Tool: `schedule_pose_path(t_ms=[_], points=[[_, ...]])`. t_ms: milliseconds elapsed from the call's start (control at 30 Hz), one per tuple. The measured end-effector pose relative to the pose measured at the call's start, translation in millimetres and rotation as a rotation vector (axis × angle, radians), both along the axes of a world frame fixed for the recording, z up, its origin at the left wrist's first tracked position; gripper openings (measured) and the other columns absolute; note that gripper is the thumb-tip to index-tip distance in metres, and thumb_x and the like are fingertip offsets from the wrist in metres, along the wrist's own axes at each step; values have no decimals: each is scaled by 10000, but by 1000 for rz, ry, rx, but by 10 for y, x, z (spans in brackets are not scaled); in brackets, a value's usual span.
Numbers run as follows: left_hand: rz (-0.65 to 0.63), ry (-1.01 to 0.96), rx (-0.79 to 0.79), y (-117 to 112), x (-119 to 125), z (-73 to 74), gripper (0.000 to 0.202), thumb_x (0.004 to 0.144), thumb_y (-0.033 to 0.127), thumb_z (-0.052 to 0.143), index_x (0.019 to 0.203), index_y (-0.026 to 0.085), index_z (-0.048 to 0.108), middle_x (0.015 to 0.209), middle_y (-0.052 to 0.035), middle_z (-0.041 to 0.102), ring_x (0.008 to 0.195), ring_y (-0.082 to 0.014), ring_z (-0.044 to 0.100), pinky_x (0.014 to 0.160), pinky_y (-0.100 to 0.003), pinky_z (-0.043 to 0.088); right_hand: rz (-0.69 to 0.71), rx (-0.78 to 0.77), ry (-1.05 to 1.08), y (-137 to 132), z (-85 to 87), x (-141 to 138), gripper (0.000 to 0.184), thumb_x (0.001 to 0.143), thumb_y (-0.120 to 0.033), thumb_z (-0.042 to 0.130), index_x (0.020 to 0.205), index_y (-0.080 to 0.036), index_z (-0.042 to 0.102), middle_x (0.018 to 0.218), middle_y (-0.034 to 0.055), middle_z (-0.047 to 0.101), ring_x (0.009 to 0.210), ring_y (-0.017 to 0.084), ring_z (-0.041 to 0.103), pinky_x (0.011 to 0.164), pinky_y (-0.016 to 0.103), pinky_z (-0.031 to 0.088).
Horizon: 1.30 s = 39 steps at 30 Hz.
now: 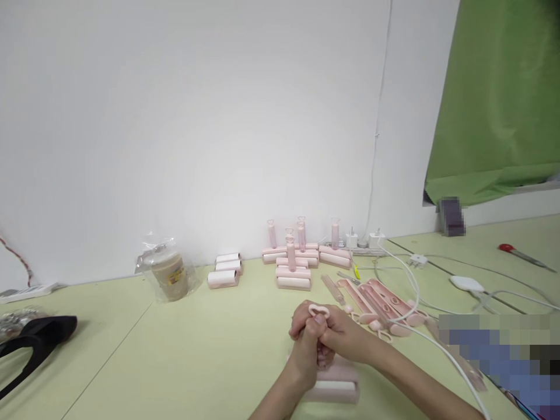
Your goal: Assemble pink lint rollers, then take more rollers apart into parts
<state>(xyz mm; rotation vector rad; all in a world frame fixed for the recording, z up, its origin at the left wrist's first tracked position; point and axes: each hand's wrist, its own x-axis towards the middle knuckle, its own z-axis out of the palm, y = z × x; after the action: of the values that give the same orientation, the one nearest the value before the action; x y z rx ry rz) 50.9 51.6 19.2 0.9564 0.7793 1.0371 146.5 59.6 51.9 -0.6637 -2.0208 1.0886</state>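
Note:
Both my hands are closed together over the pale green table. My left hand and my right hand grip the handle of a pink lint roller, whose heart-shaped loop pokes out above the fingers. The roller's pink and white head lies on the table just below my hands. Loose pink handles lie spread to the right of my hands.
Assembled pink rollers stand stacked by the wall, with white refill rolls to their left. A bagged jar, a black object, a power strip with white cables and red-handled scissors also lie about.

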Motion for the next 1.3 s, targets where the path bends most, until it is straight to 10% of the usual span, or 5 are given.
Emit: schedule_pose_path(t_ms=[300, 567, 900, 1300], points=[[-76, -26, 43, 60, -14, -64, 637, 378, 771, 563, 400, 215, 253, 280, 109, 187, 265, -15, 140, 312, -189, 65, -3, -35, -32, -18, 25, 15, 211, 762, -165, 436, 848, -187, 628, 938, 23, 569, 679, 115, 563, 577, 225, 474], [-165, -96, 120, 95, -47, -5, 741, 360, 931, 276, 329, 195, 356, 260, 73, 219, 218, -36, 181, 268, -210, 100, -10, -111, -101, 51, 205, 11, 376, 845, -422, 387, 868, -143, 638, 651, 12, 596, 580, 154, 591, 507, 256, 487], [-176, -79, 102, 111, -19, -52, 705, 361, 909, 352, 319, 207, 314, 265, 66, 242, 223, -47, 252, 272, -215, 174, 56, -126, -217, 76, 290, -69, 362, 831, -181, 338, 1089, -254, 582, 991, 28, 625, 930, 168, 576, 790, 302, 463], [-95, -46, 56, 47, -31, -90, 536, 465, 726, 502, 520, 227, 313, 273, 118, 194, 258, -23, 116, 324, -221, 38, 70, -180, -204, 40, 258, -94, 270, 620, -49, 418, 752, -196, 602, 738, -14, 613, 664, 116, 583, 469, 167, 419]])
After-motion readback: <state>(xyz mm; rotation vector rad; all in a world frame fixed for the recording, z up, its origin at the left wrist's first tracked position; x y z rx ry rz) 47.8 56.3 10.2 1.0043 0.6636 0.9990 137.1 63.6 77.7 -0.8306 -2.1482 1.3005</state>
